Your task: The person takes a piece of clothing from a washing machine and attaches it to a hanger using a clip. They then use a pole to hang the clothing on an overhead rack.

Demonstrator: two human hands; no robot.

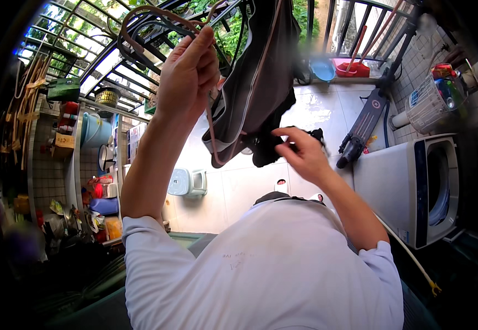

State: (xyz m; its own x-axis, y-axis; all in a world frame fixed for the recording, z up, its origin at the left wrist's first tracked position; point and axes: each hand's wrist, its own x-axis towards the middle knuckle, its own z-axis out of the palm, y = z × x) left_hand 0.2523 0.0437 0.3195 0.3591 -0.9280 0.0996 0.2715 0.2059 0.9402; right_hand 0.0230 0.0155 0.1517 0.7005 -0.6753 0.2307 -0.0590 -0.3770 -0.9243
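Observation:
Raised at the upper left of centre, my left hand [191, 68] is closed on a hanger [140, 24] at its top; a second, darker hanger loop lies beside it. A dark grey garment with a pale edge [247, 90] hangs to the right of that hand, with a pinkish hanger part showing along it. Below the garment's right side is a bunched black lacy cloth [268, 144]. My right hand [303, 150] touches the right edge of this cloth with thumb and forefinger bent; whether it grips the cloth cannot be told.
A blue plastic stool [180, 181] stands on the tiled floor at the left. Crowded shelves [76, 156] line the left wall. Right of me are a washing machine [395, 185], a folded scooter [369, 119] and a wall basket [433, 97]. Metal railings [346, 29] run ahead.

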